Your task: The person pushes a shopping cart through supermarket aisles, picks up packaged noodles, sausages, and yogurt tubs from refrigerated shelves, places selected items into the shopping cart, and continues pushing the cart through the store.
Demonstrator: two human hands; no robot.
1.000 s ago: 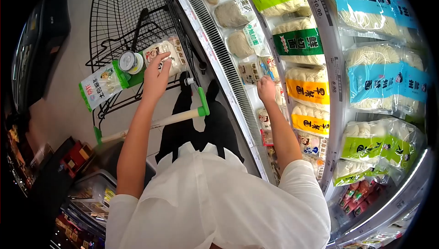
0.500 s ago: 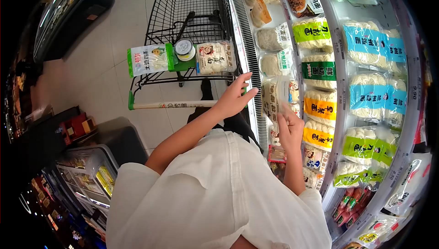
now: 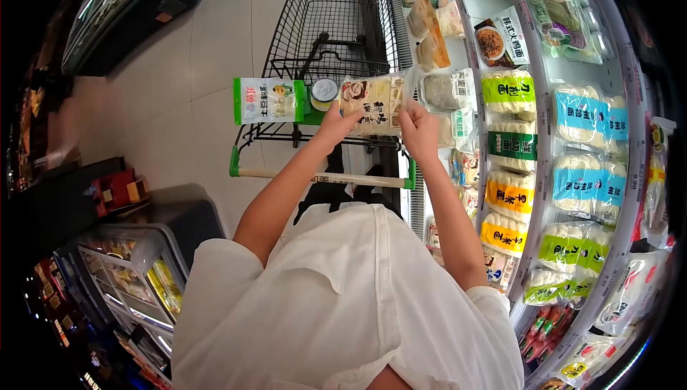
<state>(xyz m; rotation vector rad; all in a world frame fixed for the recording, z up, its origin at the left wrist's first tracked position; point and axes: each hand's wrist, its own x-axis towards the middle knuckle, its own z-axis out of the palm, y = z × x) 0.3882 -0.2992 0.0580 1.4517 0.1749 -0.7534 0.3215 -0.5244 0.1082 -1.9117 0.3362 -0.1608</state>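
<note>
A clear pack of noodles (image 3: 379, 96) with printed characters is held over the near end of the shopping cart (image 3: 336, 14). My right hand (image 3: 420, 131) is closed on the pack's right edge. At its lower left corner, my left hand (image 3: 336, 129) grips it with the thumb on top. Left of the pack are a round tub (image 3: 324, 92) with a pale lid and a green-and-white bag (image 3: 268, 101), both on the cart's fold-out seat. Whatever lies beneath the noodle pack is hidden.
On the right, refrigerated shelves hold yellow-banded noodle packs (image 3: 508, 195), blue-banded packs (image 3: 587, 114) and a black-and-white noodle packet (image 3: 502, 36). The cart's handle (image 3: 322, 177) runs in front of my body. Freezer cases (image 3: 132, 14) stand to the left.
My right hand has brought the noodle pack from the shelf leftward over the cart. My left hand, open before, now grips it too. The cart appears farther right in view.
</note>
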